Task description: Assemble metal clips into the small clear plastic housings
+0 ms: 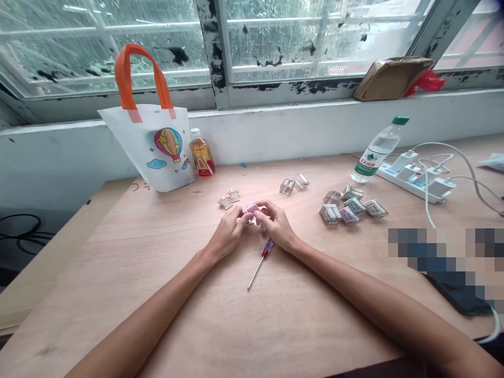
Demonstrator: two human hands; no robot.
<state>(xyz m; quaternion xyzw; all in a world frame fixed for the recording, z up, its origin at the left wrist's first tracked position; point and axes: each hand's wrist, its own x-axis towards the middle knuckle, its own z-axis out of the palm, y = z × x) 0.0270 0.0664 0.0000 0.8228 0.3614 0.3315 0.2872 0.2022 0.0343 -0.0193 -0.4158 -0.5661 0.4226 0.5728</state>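
Note:
Both of my hands meet over the middle of the table around a small pink plastic piece (250,208). My left hand (232,227) pinches its left side, and my right hand (272,223) has its fingers closed on the right side. Something small and pale shows below the piece, too covered by the fingers to make out. Just under my right hand lies a screwdriver (262,261) with a purple and red handle, its shaft pointing toward me. Beyond my left hand sit small cream plastic parts (229,198).
Several clear boxy plastic pieces (350,207) are grouped on the right; two more (293,184) lie farther back. A white tote bag (134,152), a drink bottle (202,154), a tilted water bottle (376,155) and a power strip (427,193) with cables stand toward the wall. A phone (459,296) lies right.

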